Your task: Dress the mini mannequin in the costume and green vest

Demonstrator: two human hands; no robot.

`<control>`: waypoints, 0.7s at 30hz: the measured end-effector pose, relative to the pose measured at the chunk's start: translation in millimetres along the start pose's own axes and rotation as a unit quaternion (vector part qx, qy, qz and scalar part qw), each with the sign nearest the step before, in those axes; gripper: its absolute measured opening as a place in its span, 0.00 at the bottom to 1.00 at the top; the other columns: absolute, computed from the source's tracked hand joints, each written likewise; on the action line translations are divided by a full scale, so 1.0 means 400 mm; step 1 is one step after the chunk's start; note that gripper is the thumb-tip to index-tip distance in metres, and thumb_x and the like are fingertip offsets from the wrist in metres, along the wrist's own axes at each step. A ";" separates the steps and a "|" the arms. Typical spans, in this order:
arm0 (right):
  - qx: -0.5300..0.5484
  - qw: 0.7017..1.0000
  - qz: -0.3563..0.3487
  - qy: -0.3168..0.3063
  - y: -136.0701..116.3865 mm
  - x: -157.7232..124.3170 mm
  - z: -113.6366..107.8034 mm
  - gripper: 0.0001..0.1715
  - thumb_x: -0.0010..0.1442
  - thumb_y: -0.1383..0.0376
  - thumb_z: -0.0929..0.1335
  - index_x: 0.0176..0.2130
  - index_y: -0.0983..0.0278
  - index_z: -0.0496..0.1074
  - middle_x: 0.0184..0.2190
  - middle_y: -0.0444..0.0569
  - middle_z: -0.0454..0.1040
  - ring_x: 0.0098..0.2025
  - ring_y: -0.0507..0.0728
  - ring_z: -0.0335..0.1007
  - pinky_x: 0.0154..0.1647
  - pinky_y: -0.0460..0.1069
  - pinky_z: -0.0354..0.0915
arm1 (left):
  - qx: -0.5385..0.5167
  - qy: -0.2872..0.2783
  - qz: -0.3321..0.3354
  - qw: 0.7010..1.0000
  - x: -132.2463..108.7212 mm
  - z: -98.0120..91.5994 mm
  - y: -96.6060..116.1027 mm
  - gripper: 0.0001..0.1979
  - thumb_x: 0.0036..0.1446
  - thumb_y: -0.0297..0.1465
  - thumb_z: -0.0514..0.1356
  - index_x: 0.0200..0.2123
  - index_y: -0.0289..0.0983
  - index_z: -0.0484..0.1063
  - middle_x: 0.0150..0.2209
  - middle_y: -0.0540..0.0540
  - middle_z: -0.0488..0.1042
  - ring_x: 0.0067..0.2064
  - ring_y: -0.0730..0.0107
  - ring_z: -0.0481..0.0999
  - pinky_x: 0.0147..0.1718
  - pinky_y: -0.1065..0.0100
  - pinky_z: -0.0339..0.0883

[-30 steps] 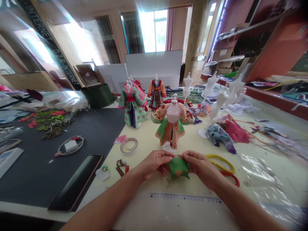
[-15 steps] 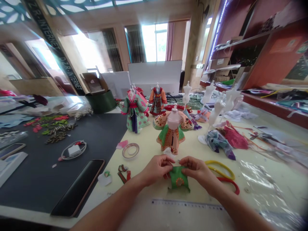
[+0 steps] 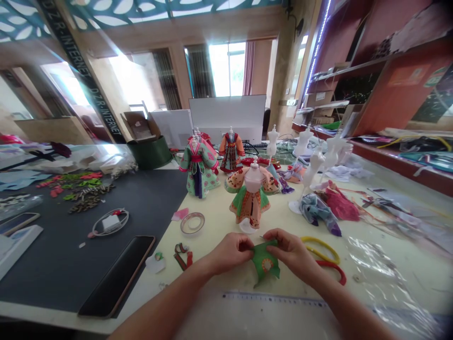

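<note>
A small piece of green fabric (image 3: 261, 268) with a round orange-and-white motif hangs between my two hands above the pale tabletop. My left hand (image 3: 235, 252) pinches its upper left corner. With thumb and fingers closed, my right hand (image 3: 286, 246) grips the upper right edge; a thin needle-like sliver shows by its fingertips, too small to be sure of. Just beyond the hands, a small dress form (image 3: 254, 193) wears a peach and green robe. Scissors with yellow and red handles (image 3: 323, 250) lie right of my right hand, partly behind the forearm.
A clear ruler (image 3: 272, 299) lies in front of me. To the left are a tape roll (image 3: 192, 223), a striped ribbon (image 3: 182, 257) and a phone (image 3: 118, 276). Dressed figures (image 3: 199, 170), bare white dress forms (image 3: 314, 165), fabric scraps (image 3: 339, 200) and plastic film (image 3: 382, 269) stand or lie around.
The green fabric has tilted, its lower left corner now hanging lower. Both hands keep their pinch with small shifts. The camera view has tipped slightly.
</note>
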State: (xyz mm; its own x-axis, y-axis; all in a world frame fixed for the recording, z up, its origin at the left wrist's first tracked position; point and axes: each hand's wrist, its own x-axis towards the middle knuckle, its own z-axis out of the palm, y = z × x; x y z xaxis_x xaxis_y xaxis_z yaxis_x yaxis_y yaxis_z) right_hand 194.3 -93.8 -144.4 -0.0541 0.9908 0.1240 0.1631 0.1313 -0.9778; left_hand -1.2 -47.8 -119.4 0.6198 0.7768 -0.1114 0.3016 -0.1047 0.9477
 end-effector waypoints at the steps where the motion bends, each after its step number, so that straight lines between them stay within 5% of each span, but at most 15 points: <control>1: -0.005 1.000 -0.001 0.001 0.001 0.000 0.000 0.10 0.50 0.66 0.70 0.36 0.60 0.72 0.33 0.46 0.74 0.36 0.57 0.68 0.37 0.51 0.65 | -0.009 0.003 -0.006 1.000 0.000 -0.001 0.001 0.02 0.43 0.25 0.60 0.24 0.33 0.73 0.22 0.52 0.67 0.26 0.74 0.63 0.26 0.71 0.54; 11: 0.036 0.999 0.018 0.015 -0.037 0.000 0.001 0.11 0.47 0.62 0.73 0.34 0.62 0.73 0.30 0.47 0.74 0.34 0.57 0.69 0.35 0.51 0.64 | -0.163 -0.043 -0.047 0.985 0.012 -0.021 -0.009 0.22 0.50 0.48 0.59 0.28 0.31 0.71 0.24 0.48 0.70 0.24 0.75 0.68 0.29 0.68 0.64; 21: 0.085 0.996 0.039 0.008 -0.041 -0.003 -0.001 0.15 0.46 0.57 0.74 0.33 0.62 0.73 0.30 0.47 0.75 0.34 0.57 0.70 0.36 0.51 0.66 | -0.241 -0.054 -0.057 0.967 0.013 -0.021 -0.014 0.32 0.51 0.57 0.52 0.29 0.29 0.72 0.25 0.44 0.72 0.24 0.72 0.70 0.29 0.67 0.65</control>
State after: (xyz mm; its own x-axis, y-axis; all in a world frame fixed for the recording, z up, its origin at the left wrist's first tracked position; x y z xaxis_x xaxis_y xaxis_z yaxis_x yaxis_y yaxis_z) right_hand 192.0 -97.1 -128.3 -0.0326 0.9983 0.0488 -0.0029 0.0487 -0.9988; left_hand -5.7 -37.8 -122.9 0.6820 0.6944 -0.2296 0.0161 0.2996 0.9539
